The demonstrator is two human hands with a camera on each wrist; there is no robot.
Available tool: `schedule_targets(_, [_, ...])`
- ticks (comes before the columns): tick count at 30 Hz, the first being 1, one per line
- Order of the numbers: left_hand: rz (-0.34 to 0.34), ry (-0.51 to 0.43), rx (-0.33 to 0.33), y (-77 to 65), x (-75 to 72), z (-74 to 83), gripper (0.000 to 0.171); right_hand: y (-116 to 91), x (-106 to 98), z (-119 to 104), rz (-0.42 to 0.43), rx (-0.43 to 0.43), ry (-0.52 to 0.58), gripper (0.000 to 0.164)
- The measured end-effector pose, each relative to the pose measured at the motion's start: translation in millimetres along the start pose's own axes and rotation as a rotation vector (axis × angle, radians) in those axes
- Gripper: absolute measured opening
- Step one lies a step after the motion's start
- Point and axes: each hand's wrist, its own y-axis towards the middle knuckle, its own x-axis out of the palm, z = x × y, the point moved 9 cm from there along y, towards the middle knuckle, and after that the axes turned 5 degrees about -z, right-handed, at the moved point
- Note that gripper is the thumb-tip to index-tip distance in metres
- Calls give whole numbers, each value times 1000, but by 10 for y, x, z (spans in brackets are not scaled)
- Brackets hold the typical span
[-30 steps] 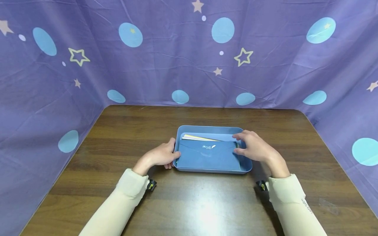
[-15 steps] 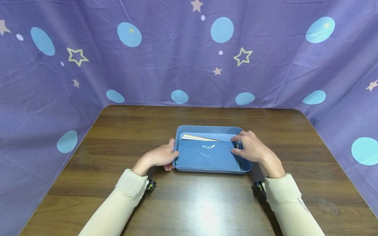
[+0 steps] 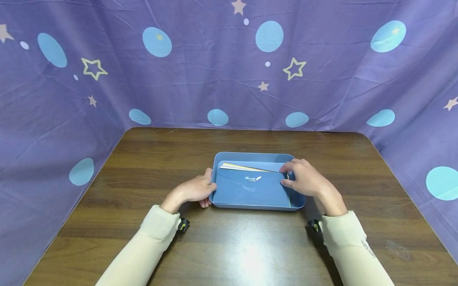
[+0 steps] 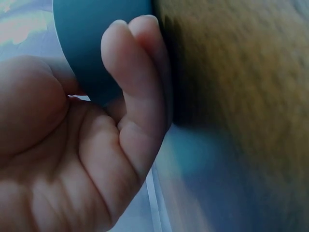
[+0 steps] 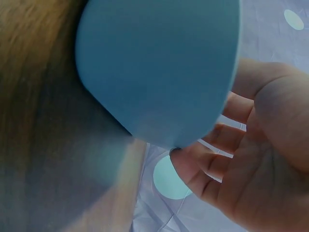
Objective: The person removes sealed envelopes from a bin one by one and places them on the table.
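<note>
A shallow blue tray (image 3: 257,156) lies on the table, and on the stack inside it is a blue envelope (image 3: 250,192) with white lettering and a feather mark. My left hand (image 3: 195,186) grips the tray's left end, thumb over the rim and fingers outside. In the left wrist view, the curled fingers (image 4: 140,82) lie against the tray wall (image 4: 91,48). My right hand (image 3: 309,178) reaches over the tray's right end and pinches the envelope's right end between thumb and fingers. The right wrist view shows the tray's outer wall (image 5: 159,63) hiding the fingertips' contact.
White and yellow paper edges (image 3: 239,167) show behind the envelope's far edge. Around the tray is a brown wooden table (image 3: 171,151). A purple curtain (image 3: 200,79) with stars and ovals closes off the back and sides.
My right hand has shifted slightly left, onto the envelope's right end. The paper edges behind the envelope show a little farther to the right. My left hand stays at the tray's left end.
</note>
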Motion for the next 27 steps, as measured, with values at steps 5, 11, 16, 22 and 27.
schedule_targets(5, [-2,-22,-10,1,0,-2,11,-6,-49,32,19,11,76,27])
schedule_targets(11, [1,-42,-13,8,1,-11,13,-36,-77,140,5,117,279,27])
schedule_targets(16, [7,-44,-16,13,-5,-24,13,-52,4,217,-59,225,598,36])
schedule_targets(22, [9,-43,-18,21,-2,-40,13,-58,232,292,-168,361,959,50])
schedule_targets(27, [3,-45,-25,22,2,-43,14,-84,305,335,-193,395,1053,47])
